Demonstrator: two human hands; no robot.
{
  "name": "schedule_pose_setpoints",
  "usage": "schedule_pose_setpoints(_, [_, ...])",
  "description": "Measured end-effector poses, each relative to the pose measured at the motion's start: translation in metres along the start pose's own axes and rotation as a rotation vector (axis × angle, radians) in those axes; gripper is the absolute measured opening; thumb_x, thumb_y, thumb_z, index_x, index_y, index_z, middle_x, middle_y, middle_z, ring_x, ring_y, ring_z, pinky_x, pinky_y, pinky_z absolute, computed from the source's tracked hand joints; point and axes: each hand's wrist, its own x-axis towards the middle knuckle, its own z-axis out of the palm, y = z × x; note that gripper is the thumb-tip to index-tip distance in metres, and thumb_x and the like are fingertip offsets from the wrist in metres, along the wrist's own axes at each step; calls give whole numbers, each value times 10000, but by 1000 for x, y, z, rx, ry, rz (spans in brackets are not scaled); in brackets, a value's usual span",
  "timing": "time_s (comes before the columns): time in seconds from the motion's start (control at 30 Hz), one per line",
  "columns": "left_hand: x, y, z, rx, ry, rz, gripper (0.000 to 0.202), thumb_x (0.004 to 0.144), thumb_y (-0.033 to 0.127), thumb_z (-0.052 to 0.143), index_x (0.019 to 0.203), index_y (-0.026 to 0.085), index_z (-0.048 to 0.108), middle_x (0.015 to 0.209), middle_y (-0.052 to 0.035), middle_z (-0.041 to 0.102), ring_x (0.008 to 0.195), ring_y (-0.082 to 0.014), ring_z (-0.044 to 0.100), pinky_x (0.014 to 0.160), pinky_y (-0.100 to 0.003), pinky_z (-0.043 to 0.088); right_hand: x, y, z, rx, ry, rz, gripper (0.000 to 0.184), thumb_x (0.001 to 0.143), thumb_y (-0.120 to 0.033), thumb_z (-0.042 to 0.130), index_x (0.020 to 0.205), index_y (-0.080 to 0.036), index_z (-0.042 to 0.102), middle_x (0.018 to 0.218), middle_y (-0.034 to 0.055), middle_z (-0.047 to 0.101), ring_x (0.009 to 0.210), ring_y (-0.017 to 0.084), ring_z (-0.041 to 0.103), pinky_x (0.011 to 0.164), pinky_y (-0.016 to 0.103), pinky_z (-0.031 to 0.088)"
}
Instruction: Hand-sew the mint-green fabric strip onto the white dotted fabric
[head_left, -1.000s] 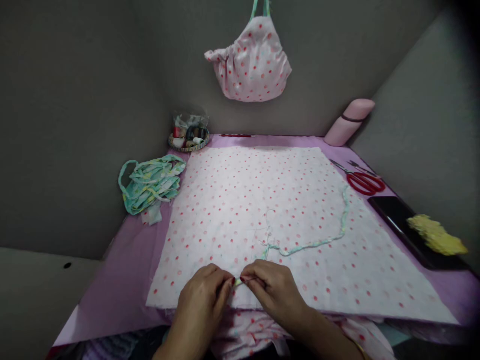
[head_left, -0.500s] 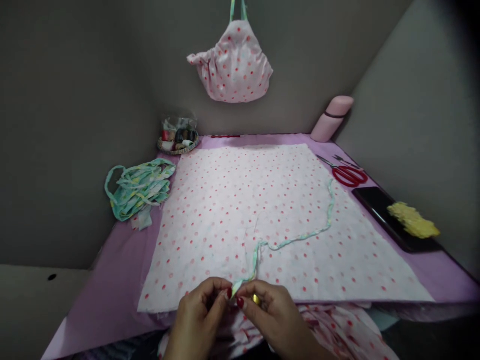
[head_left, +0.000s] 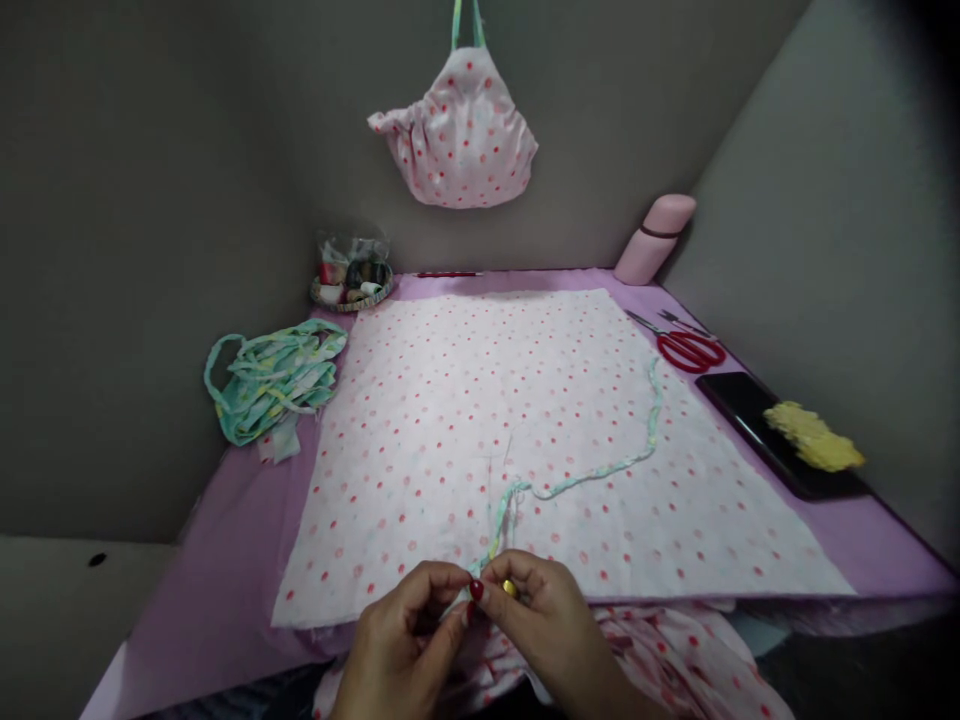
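A narrow green-and-yellow fabric strip (head_left: pixel 592 476) runs across the white cloth with red dots (head_left: pixel 450 400) and ends between my fingers at the cloth's near edge. My left hand (head_left: pixel 412 625) pinches the strip's end between thumb and forefinger. Right against it, my right hand (head_left: pixel 536 610) pinches the same strip, with a gold ring or thimble on one finger. Fine loose thread (head_left: pixel 491 470) lies on the cloth just beyond the hands. My fingertips hide the very end of the strip, and no needle can be made out.
To the left lies a heap of green fabric straps (head_left: pixel 277 380), with a basket of thread spools (head_left: pixel 352 290) behind it. Red-handled scissors (head_left: pixel 690 352), a phone (head_left: pixel 750 425) carrying a yellow object (head_left: pixel 814 437), and a pink bottle (head_left: pixel 656 240) are at right. A dotted pouch (head_left: pixel 469 140) hangs behind.
My fingertips have come together, and the strip's end is now mostly covered by them. The right hand has shifted slightly left and up. The whole view has moved a little.
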Motion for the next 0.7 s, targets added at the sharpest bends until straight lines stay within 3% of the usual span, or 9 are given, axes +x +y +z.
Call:
schedule_pose_setpoints(0.2, [-2, 0, -2, 42, 16, 27, 144, 806, 251, 575, 934, 219, 634, 831, -29, 719, 758, -168, 681, 654, -214, 524, 0, 2, 0, 27, -7, 20, 243, 739, -375, 569, 642, -153, 557, 563, -21, 479, 539, 111, 415, 519, 214, 322])
schedule_pose_setpoints(0.33, [-3, -2, -2, -60, 17, -52, 187, 804, 336, 594, 944, 214, 617, 840, -32, 703, 756, -172, 661, 652, -232, 513, -3, 2, -1, 53, -22, -6, 255, 784, -386, 526, 678, -155, 547, 601, -9, 505, 574, 122, 442, 553, 224, 347])
schedule_pose_setpoints(0.47, [-1, -1, -1, -288, 50, -240, 349, 802, 518, 553, 940, 203, 615, 766, -10, 653, 676, -156, 612, 615, -253, 499, -4, 2, 0, 82, -30, -22, 268, 808, -395, 508, 712, -149, 556, 640, 10, 541, 597, 130, 467, 573, 235, 369])
schedule_pose_setpoints(0.57, [3, -4, 4, -401, -15, -353, 462, 767, 611, 537, 870, 171, 634, 657, 15, 591, 539, -113, 537, 506, -213, 440, -3, 5, 1, 85, -23, -29, 259, 813, -388, 511, 718, -152, 558, 631, 6, 543, 584, 128, 472, 563, 234, 375])
schedule_pose_setpoints(0.7, [8, -9, 11, -417, -117, -350, 446, 649, 566, 691, 764, 140, 627, 564, 51, 523, 460, -67, 427, 459, -177, 342, -3, 9, 2, 106, 6, -57, 226, 806, -367, 540, 715, -162, 560, 625, 6, 571, 586, 137, 526, 563, 236, 412])
